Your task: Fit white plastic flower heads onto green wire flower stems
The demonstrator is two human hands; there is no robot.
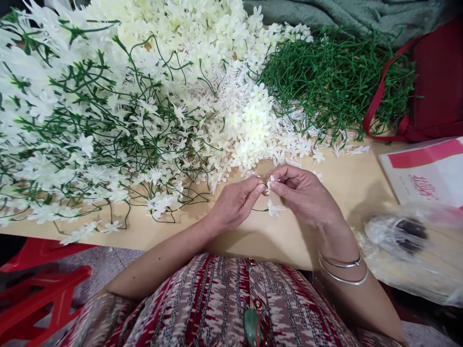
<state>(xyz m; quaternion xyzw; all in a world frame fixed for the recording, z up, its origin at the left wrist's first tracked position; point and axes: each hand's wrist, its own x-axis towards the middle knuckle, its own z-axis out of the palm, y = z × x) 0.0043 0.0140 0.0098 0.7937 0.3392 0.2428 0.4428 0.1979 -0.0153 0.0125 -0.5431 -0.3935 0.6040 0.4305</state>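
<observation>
Over the front part of the table, my two hands meet fingertip to fingertip. Thumb and fingers of my left hand are closed on a thin green artificial flower stem, most of it hidden by the hand. My right hand pinches a small white artificial flower at the stem's tip. A second white flower hangs just below my fingers, seemingly on the same stem. Behind my hands lies a heap of loose white flower heads.
Flowers on green stems spread across the left side. Bare green stems are piled at back right, beside a dark red bag. A white-and-red paper bag and clear plastic bag lie right. Red stools stand lower left.
</observation>
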